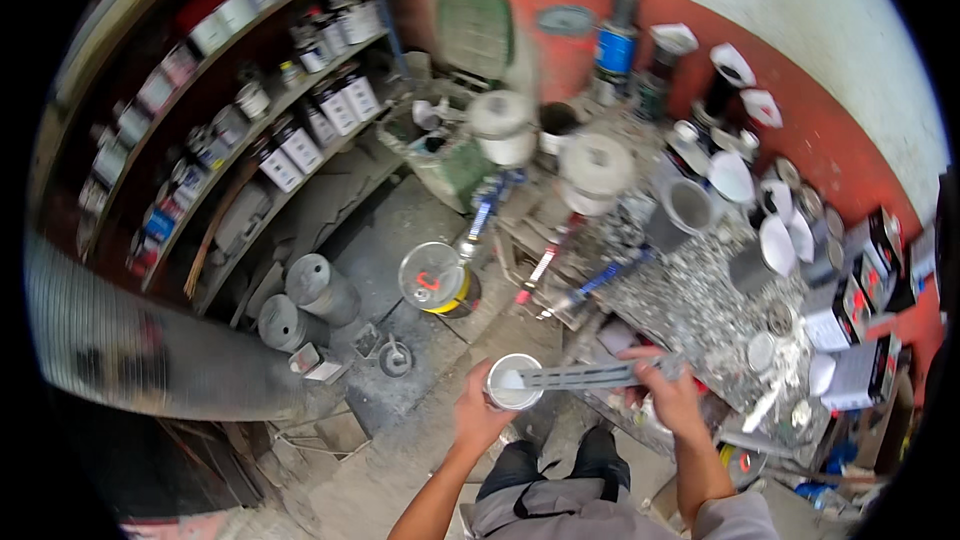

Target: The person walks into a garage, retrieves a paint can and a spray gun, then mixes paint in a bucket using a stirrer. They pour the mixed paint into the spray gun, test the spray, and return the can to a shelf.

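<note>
My left hand (480, 412) grips a small white cup (508, 398) with pale contents, low in the middle of the head view. My right hand (664, 390) is closed on the far end of a long grey slotted stick (590, 376), which lies nearly horizontal with its left end at the cup's opening. Whether that end touches the contents I cannot tell. Just beyond the cup, a metal can with a yellow band (450, 292) stands on the floor. A paint-crusted bench (660, 290) is beside my right hand.
Shelves of cans (280, 90) line the left. Lidded white buckets (595, 170), grey containers (688, 210) and boxes (835, 315) crowd the back and right. Blue and red tools (545, 262) rest at the bench's left end. Two metal drums (320, 285) stand on the left floor.
</note>
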Motion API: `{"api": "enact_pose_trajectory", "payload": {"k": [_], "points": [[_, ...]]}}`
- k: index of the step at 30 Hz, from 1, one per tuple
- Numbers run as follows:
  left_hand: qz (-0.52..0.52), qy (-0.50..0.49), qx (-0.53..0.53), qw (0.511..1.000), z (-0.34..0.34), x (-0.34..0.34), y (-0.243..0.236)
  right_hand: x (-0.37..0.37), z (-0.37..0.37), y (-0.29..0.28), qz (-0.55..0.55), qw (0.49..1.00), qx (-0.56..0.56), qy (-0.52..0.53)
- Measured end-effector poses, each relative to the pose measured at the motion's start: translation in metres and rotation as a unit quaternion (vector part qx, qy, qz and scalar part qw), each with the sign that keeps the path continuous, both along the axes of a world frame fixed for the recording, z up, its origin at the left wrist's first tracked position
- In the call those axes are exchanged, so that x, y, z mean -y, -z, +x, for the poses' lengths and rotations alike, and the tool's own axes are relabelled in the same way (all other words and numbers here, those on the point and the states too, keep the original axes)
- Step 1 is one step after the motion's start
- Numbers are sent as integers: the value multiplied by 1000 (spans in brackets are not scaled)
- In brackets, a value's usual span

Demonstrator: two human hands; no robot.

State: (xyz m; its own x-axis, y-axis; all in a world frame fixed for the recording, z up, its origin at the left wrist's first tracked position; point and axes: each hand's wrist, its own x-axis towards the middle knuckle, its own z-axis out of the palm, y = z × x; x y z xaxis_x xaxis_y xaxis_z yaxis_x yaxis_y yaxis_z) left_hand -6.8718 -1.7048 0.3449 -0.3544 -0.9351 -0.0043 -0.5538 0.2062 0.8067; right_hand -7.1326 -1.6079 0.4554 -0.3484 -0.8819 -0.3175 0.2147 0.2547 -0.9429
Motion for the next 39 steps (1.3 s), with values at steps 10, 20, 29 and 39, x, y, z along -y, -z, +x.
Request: {"api": "enact_pose_trajectory", "payload": {"k": [10, 20, 29, 39], "points": [[-147, 4, 88, 985, 85, 214, -50, 169, 141, 41, -144, 958, 210, 131], [10, -182, -1, 983, 193, 209, 4, 560, 113, 104, -165, 939, 188, 236], [198, -484, -63, 850, 315, 8, 138, 594, 181, 170, -162, 874, 414, 196], [379, -458, -364, 717, 341, 7, 236, 373, 399, 319, 75, 935, 347, 16]]}}
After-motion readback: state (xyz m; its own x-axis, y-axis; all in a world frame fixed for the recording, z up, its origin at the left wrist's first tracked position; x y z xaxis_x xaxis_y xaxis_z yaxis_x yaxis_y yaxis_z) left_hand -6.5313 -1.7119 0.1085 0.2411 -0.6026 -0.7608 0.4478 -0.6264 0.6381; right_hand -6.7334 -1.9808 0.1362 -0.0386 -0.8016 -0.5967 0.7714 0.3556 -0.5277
